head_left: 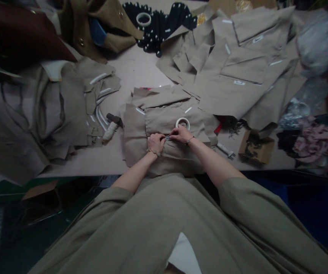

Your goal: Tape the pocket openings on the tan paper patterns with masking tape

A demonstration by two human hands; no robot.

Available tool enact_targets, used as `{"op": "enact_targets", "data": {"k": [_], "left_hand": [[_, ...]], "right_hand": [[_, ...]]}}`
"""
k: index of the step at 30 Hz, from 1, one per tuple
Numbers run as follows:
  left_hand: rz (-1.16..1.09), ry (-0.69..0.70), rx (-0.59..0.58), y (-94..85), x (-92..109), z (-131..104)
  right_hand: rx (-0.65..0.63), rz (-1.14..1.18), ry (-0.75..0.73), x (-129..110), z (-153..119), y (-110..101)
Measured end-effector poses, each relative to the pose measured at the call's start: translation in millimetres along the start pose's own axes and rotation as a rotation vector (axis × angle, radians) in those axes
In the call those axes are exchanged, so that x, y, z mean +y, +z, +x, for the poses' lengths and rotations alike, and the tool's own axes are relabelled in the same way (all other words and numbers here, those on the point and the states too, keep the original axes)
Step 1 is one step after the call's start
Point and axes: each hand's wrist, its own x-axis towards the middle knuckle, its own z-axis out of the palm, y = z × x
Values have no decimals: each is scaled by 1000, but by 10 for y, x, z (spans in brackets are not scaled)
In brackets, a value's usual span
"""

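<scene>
While the left hand (156, 143) and right hand (181, 134) were close together over the beige fabric (166, 118), their fingers pinched a small strip (167, 137) from either end. A white tape roll (183, 119) lay just beyond the right hand; on the surface (142, 66), a hammer (112, 127) rested left of the fabric, a cardboard box (263, 151) right.

Loose olive-green top (175, 213), elbow-length sleeves (238, 190), beaded left bracelet (154, 152), thin dark right wristband (190, 139)
</scene>
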Motion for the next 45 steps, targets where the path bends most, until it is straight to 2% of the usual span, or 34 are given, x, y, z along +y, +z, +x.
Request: {"op": "enact_targets", "data": {"k": [6, 9, 12, 16, 20, 23, 26, 29, 33, 36, 41, 45], "left_hand": [[26, -10, 6, 33, 34, -4], [32, 23, -25, -21, 32, 39], [27, 81, -150, -163, 3, 185], [124, 85, -323, -360, 11, 543], [303, -17, -484, -379, 169, 944], [312, -126, -581, -349, 303, 1086], [275, -151, -539, -388, 359, 950], [186, -19, -382, -462, 353, 562], [-409, 259, -179, -496, 373, -26], [-645, 303, -80, -468, 418, -307], [-791, 168, -9, -395, 370, -426], [-787, 204, -35, -431, 308, -405]], "right_hand": [[-13, -44, 85, -139, -5, -66], [2, -137, 169, -266, 3, -43], [6, -203, 222, -379, 2, -25], [4, -192, 201, -388, -44, -11], [27, -176, 74, -257, -84, 14], [9, -131, -16, -181, -145, -10], [51, 47, -94, -195, -346, -71], [145, 253, -68, -307, -676, -94], [202, 386, -51, -537, -1066, -17], [224, 406, -73, -685, -1225, 32], [192, 405, -90, -787, -1356, -1], [155, 414, -96, -805, -1395, -17]]}}
